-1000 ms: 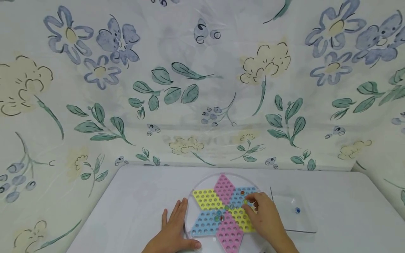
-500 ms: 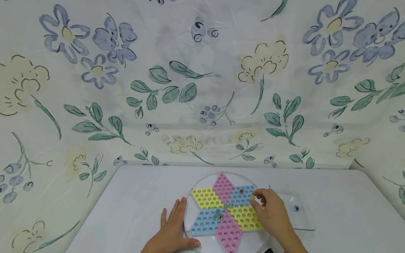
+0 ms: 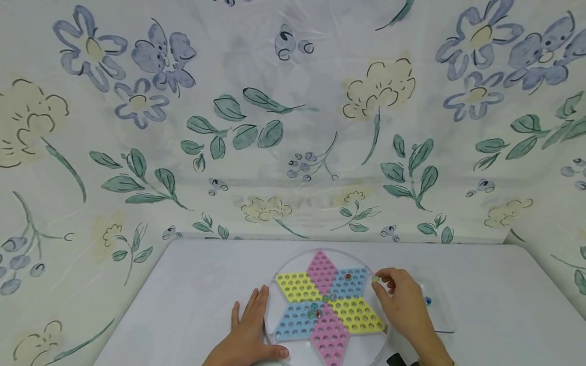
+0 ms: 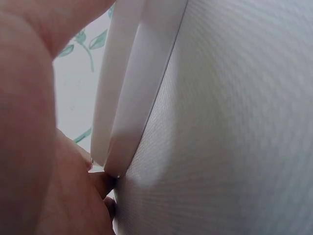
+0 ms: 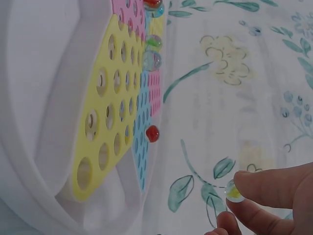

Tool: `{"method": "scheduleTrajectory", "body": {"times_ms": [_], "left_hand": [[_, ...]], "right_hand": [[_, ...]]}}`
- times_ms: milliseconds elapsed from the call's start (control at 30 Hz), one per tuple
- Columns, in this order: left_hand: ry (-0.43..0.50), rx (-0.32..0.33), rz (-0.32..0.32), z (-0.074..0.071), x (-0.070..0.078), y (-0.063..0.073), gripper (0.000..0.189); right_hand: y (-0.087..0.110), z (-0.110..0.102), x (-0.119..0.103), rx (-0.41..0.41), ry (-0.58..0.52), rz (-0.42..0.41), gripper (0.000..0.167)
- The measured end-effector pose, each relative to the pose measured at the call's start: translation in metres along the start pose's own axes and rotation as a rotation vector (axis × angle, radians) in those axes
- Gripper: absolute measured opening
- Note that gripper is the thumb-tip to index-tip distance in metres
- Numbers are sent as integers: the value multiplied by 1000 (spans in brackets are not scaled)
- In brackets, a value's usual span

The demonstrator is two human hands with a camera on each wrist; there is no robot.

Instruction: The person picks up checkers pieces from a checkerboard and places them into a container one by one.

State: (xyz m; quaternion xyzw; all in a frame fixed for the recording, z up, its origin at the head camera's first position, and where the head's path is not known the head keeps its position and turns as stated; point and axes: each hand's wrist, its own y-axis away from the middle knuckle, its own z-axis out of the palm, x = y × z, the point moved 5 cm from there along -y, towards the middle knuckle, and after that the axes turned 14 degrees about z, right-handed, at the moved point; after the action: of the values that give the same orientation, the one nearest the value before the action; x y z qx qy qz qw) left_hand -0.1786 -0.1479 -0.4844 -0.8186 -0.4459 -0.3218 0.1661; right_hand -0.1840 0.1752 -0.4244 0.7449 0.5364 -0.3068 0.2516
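Note:
A round white Chinese checkers board [image 3: 359, 315] with a pink, yellow and blue star lies on the table. Against its left rim rests my left hand [image 3: 249, 333], fingers extended and thumb by the near edge; the left wrist view shows the board's side wall [image 4: 132, 93] close to the palm. My right hand [image 3: 405, 300] pinches a clear marble [image 5: 234, 191] with a yellow-green swirl between thumb and fingertip, just off the board's right rim. A red marble [image 3: 348, 277] sits on the far right blue section. Several other marbles [image 3: 314, 307] cluster around the star's middle.
To the right, partly behind my right hand, is a clear shallow tray [image 3: 445, 317] with a blue marble [image 3: 428, 301] in it. A dark object [image 3: 396, 360] shows at the front edge. Floral cloth [image 3: 293, 127] hangs behind the white table [image 3: 206, 269].
My right hand has moved right with the yellow-green marble, from above the blue section to beyond the board's rim. The left hand has stayed at the board.

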Motion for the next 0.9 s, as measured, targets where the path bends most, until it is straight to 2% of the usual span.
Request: {"method": "scheduleTrajectory", "body": {"times_ms": [233,400,600,900], "left_hand": [[-5,-7,-2,1,-1,0,138],[-9,-7,0,1,-1,-1,138],[-13,-4,9,-1,0,-1,138],[-7,-23,-15,0,-1,-1,137]], "right_hand": [[-4,-4,6,23,29,17,23],[-6,-8,9,58,31,-5,22],[-9,-12,12,71,43,2,24],[-14,-13,19,65,47,33,24]]}}
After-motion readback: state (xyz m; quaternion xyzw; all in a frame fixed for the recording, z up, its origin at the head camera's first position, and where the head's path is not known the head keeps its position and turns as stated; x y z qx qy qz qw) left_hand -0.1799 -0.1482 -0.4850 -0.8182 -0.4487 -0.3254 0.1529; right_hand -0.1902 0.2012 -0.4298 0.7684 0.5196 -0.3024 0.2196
